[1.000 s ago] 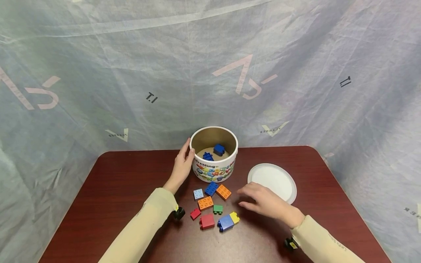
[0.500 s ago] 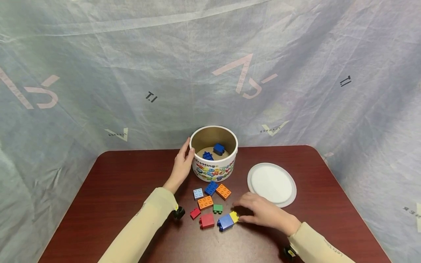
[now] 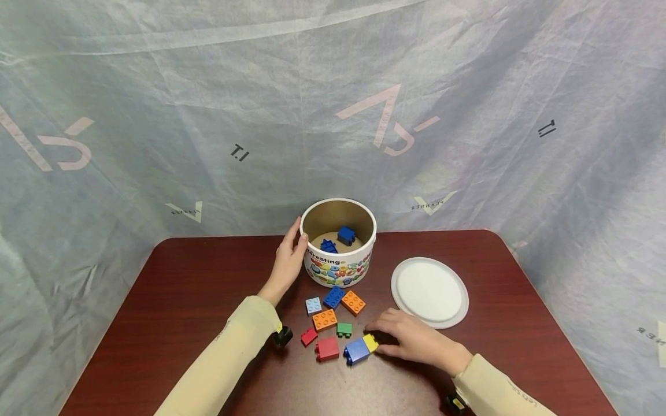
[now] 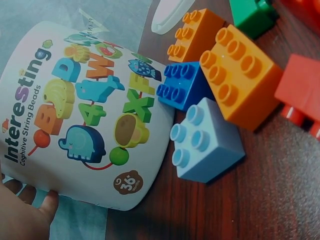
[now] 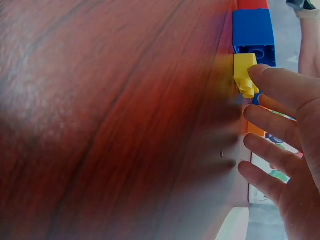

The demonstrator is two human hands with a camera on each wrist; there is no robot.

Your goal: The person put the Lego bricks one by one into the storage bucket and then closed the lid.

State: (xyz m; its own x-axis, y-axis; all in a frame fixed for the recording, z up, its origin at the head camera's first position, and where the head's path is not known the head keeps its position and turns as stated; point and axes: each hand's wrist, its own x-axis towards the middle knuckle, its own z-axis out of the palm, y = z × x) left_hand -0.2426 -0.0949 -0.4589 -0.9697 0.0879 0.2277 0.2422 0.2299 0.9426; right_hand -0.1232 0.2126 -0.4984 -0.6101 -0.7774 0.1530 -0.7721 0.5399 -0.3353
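My left hand (image 3: 287,263) rests against the left side of a round white bucket (image 3: 359,267), thumb near the rim and fingers straight along the wall. Printed toy beads and letters decorate the bucket; blue building blocks (image 3: 346,236) lie inside. My right hand (image 3: 413,340) has thumb and index finger at either side of a small yellow block (image 5: 244,66). That block sits end to end with a blue block (image 3: 356,351) on the table. In the right wrist view the thumb tip overlaps the yellow block, and the other fingers spread loosely beside it.
In front of the bucket lie a light blue block (image 3: 313,306), a dark blue block (image 3: 334,297), two orange blocks (image 3: 325,319), a green block (image 3: 344,330) and two red blocks (image 3: 328,349). A white round lid (image 3: 430,290) is behind my right hand. A grey curtain (image 3: 291,115) hangs behind the table.
My right hand has come down toward me from beside the lid to the yellow block, uncovering the lid. My left hand and the bucket stay where they were.
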